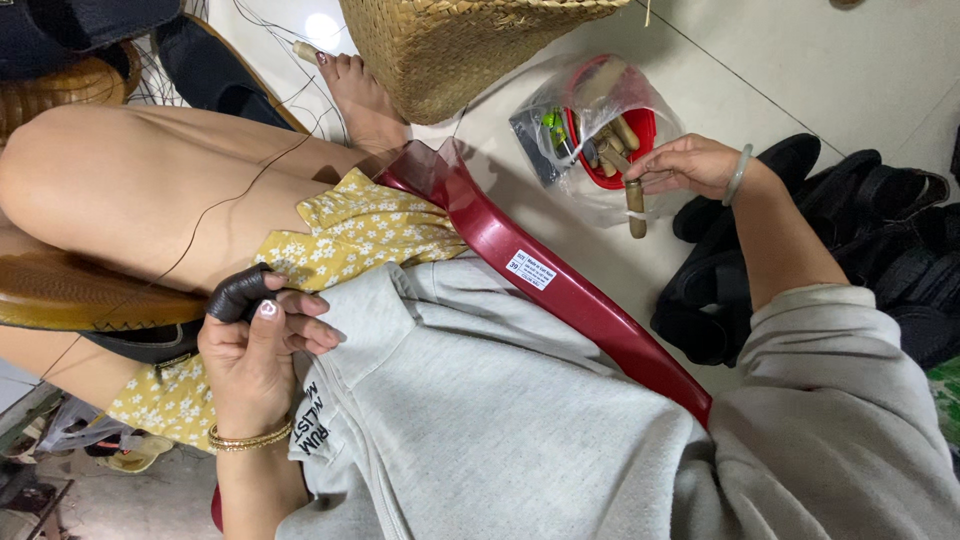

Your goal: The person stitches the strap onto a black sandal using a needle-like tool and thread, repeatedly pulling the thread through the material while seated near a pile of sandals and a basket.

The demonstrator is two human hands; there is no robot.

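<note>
Sitting on a dark red plastic chair (560,290) over pale tiled floor (800,70), woven basket (470,45) cut off above, right hand (685,163) clamped on a wooden-handled tool (634,195) beside a red container (615,150) in clear plastic, left hand (255,350) closed, pinching thin dark thread (200,225), its end hard to see.

Sweatshirt (500,420): light grey, dark lettering near hem. Skirt (350,235): mustard yellow, small white flower print. Plastic chair (560,290): deep red, white sticker. Finger cover (238,293) on left hand (255,365): black. Left wrist bangles (248,438): gold. Bangle (738,175) at right hand (690,165): pale green. Tool handle (634,195): tan, wooden. Tray (625,150) in clear bag: red. Woven basket (470,45): straw yellow. Sandals (840,230): black. Floor tiles (800,70): off-white. Thread (215,210): dark, possibly brown.
</note>
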